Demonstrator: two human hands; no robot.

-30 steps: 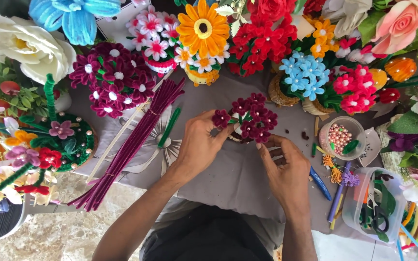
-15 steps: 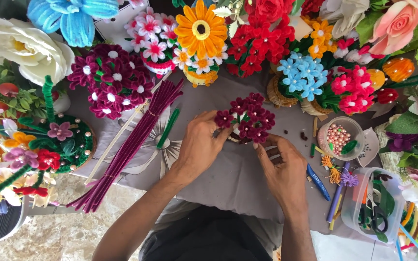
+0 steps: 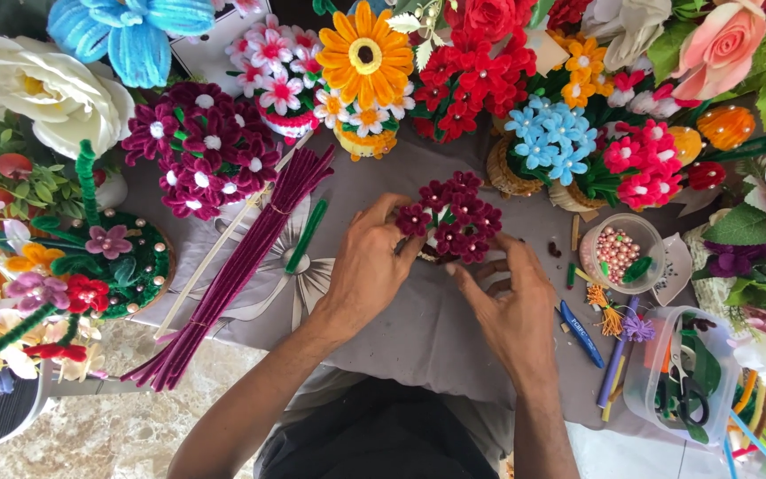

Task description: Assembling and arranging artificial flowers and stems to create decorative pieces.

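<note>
A small bunch of dark maroon pipe-cleaner flowers sits in a little pot on the grey cloth in front of me. My left hand grips the bunch from its left side, fingers curled around the base. My right hand touches it from the lower right, fingertips pinched at the lowest blossoms. The pot under the flowers is mostly hidden by my hands.
A bundle of maroon pipe cleaners and a green one lie to the left. Finished flower arrangements ring the table's far and side edges. A cup of beads, pens and a clear tub with scissors stand to the right.
Both hands have shifted slightly around the maroon bunch; the right hand's fingers have moved up closer to its lower blossoms. The bunch stays in place.
</note>
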